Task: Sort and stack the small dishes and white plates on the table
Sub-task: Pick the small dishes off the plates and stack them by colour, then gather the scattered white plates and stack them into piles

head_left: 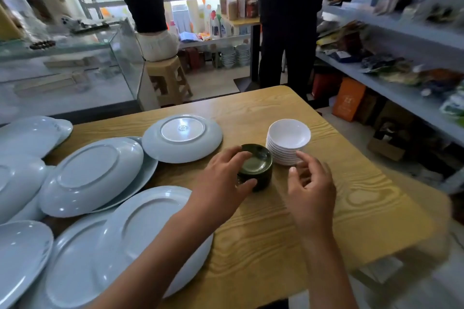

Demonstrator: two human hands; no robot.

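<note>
Head camera view: a short stack of dark green dishes [256, 167] stands upright near the middle of a wooden table [351, 195], its axis vertical, just beside a taller stack of small white dishes [287, 142] that leans slightly. The left hand [223, 178] curls around the green stack, fingers over the far rim, thumb on the near side. The right hand [310, 183] hovers loosely curled, holding nothing, near the white stack's base. White plates [182, 138] lie upside down, overlapping, to the left.
</note>
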